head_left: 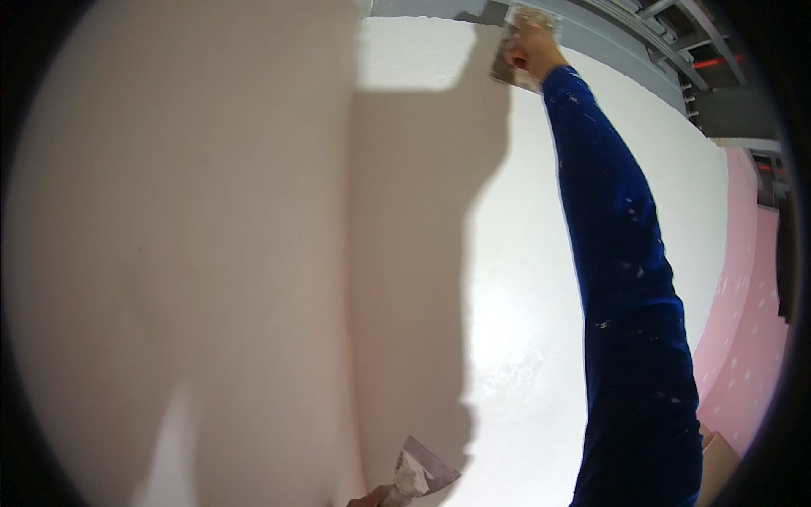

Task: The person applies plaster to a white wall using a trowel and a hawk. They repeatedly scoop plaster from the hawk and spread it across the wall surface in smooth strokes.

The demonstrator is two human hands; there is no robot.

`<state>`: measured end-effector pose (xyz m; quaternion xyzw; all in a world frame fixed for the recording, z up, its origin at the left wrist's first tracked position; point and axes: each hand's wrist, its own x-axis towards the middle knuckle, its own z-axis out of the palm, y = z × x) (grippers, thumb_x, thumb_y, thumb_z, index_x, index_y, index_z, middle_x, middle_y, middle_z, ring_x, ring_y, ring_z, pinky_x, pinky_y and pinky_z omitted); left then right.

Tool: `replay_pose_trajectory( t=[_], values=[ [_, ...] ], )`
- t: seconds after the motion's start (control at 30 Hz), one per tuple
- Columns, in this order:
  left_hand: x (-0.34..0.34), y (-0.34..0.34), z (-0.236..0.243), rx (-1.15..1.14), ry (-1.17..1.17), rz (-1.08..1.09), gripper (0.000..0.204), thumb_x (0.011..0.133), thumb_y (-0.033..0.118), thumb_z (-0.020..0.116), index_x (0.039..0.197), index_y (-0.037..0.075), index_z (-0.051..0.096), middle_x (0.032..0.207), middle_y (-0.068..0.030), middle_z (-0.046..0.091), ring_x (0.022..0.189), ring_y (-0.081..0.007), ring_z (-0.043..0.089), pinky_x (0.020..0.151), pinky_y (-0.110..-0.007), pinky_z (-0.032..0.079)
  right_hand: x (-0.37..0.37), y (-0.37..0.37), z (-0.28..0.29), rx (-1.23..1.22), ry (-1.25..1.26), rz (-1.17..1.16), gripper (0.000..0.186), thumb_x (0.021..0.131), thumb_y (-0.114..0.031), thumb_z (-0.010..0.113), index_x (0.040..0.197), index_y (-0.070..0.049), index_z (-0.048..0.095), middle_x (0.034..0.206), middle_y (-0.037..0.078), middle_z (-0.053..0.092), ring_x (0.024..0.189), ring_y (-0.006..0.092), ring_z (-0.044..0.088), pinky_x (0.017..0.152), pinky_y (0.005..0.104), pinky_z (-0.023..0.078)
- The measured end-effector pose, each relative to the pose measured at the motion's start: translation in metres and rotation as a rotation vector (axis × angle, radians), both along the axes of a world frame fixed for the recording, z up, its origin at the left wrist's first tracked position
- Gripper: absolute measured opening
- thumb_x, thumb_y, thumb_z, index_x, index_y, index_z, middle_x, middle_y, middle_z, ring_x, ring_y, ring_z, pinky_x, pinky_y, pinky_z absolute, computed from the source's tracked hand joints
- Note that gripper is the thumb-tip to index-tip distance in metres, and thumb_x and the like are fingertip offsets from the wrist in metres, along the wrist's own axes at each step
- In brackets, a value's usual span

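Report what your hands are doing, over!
Right hand: gripping trowel, high against wall. Left hand: gripping scraper with white paste, low down. Shadow across part of wall.

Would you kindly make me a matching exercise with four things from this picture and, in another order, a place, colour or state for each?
1. Right hand
2. Left hand
3. Right sleeve
4. Far-right wall

A. Pink with pale spots
B. At the lower edge, holding a putty knife
C. Dark blue with pale specks
D. Raised, holding a flat trowel near the white wall's top

Pairs: 1-D, 2-B, 3-C, 4-A
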<state>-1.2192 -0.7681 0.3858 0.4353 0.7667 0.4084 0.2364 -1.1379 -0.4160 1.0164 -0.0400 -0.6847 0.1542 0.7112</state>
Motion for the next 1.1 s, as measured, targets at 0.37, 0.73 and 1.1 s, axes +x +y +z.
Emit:
replay_pose_trajectory(
  t=[0.37, 0.73, 1.1],
  values=[
    [-0.013, 0.030, -0.062, 0.264, 0.148, -0.156, 0.037, 0.086, 0.014, 0.065, 0.123, 0.012, 0.067, 0.116, -0.0139, 0.071, 0.101, -0.0325, 0.070, 0.087, -0.040, 0.055, -0.070, -0.077, -0.050, -0.048, -0.189, 0.663, 0.043, 0.101, -0.047, 0.055, 0.107, -0.004, 0.057, 0.082, 0.007, 0.061, 0.061, 0.0176, 0.060, 0.050, 0.0352, 0.055],
    [-0.002, 0.030, -0.039, 0.454, 0.129, -0.240, 0.040, 0.083, 0.009, 0.065, 0.123, 0.009, 0.068, 0.121, -0.0131, 0.071, 0.106, -0.0305, 0.068, 0.094, -0.040, 0.052, -0.150, -0.109, -0.029, -0.099, -0.128, 0.634, 0.043, 0.103, -0.045, 0.054, 0.110, -0.003, 0.057, 0.084, 0.007, 0.059, 0.062, 0.0181, 0.060, 0.052, 0.0348, 0.055],
    [0.017, 0.057, -0.044, 0.106, 0.050, -0.103, 0.044, 0.084, 0.016, 0.066, 0.128, 0.010, 0.064, 0.113, -0.0173, 0.072, 0.101, -0.0349, 0.069, 0.090, -0.043, 0.054, -0.162, -0.059, 0.001, -0.120, -0.228, 0.645, 0.025, 0.104, -0.035, 0.051, 0.109, -0.011, 0.053, 0.081, 0.004, 0.056, 0.059, 0.0155, 0.057, 0.052, 0.0337, 0.054]
  ],
)
